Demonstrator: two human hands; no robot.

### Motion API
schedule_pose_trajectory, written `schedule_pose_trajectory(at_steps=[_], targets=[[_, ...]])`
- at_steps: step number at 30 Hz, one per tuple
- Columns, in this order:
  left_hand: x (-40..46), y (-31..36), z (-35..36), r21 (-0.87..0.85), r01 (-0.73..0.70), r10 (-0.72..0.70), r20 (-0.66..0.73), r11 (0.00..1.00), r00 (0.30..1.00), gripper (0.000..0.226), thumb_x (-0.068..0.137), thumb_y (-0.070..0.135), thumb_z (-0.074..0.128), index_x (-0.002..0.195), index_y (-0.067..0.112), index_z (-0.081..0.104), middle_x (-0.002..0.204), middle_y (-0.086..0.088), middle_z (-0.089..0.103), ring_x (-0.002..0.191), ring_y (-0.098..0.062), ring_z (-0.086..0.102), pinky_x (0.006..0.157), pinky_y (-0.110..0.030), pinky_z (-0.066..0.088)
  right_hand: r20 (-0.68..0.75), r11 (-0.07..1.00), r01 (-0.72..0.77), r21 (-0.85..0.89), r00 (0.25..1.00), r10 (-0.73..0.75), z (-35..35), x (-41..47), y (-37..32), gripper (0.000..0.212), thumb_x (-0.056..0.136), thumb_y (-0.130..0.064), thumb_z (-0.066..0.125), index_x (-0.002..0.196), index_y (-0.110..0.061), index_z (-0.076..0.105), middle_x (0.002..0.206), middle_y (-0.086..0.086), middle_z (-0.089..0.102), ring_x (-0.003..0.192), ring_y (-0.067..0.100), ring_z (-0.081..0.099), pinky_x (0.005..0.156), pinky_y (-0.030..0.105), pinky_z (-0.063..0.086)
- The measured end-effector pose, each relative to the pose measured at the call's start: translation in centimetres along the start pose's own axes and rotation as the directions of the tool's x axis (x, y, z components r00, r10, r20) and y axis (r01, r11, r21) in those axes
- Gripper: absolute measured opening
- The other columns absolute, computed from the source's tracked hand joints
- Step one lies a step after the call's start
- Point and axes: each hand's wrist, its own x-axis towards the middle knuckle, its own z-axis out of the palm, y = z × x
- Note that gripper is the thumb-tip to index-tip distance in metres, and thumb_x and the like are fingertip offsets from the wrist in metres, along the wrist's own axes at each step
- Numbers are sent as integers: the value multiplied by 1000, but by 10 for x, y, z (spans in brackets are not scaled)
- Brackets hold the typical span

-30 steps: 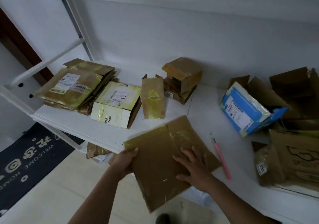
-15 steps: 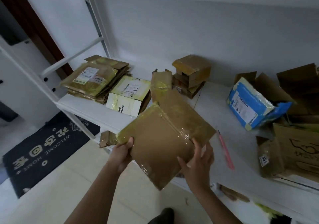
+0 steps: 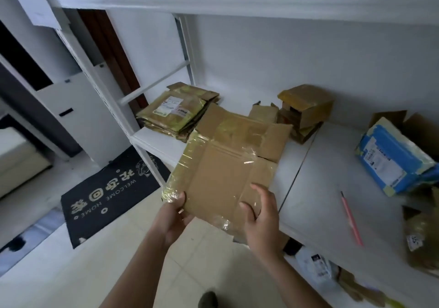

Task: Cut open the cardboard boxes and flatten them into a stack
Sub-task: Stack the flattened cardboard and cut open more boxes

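flattened box (image 3: 221, 177) gripped by both hands (image 3: 174, 215) (image 3: 261, 215), stack (image 3: 175, 113) beyond, pink cutter (image 3: 352, 220) right.

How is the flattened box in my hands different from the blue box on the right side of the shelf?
The flattened box is plain brown cardboard with clear tape; the blue box is blue with a white label. The flattened box is opened out flat, while the blue box still has bulk. The flattened box is held up by the left hand and right hand; the blue box rests tilted on the shelf. Both carry tape.
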Motion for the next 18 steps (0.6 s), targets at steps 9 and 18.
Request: schedule_pose_trajectory(at_steps=[9, 18], targets=[[79, 98, -15, -26, -72, 72, -8, 997, 997, 15, 98, 21, 59, 109, 12, 63, 82, -1, 75, 78, -17, 69, 72, -33, 56, 127, 995, 21, -101, 992, -8, 106, 75, -38, 60, 95, -9, 59, 149, -19, 35, 147, 1, 36, 131, 10, 41, 91, -3, 31], [230, 261, -14, 315, -328, 371, -88, 891, 924, 65, 93, 7, 64, 146, 21, 28, 140, -14, 49, 116, -35, 59, 86, -45, 57, 39, 972, -71, -222, 996, 81, 277, 218, -62, 56, 97, -10, 57, 149, -11, 35, 144, 13, 40, 125, 20, 46, 87, 10, 32]])
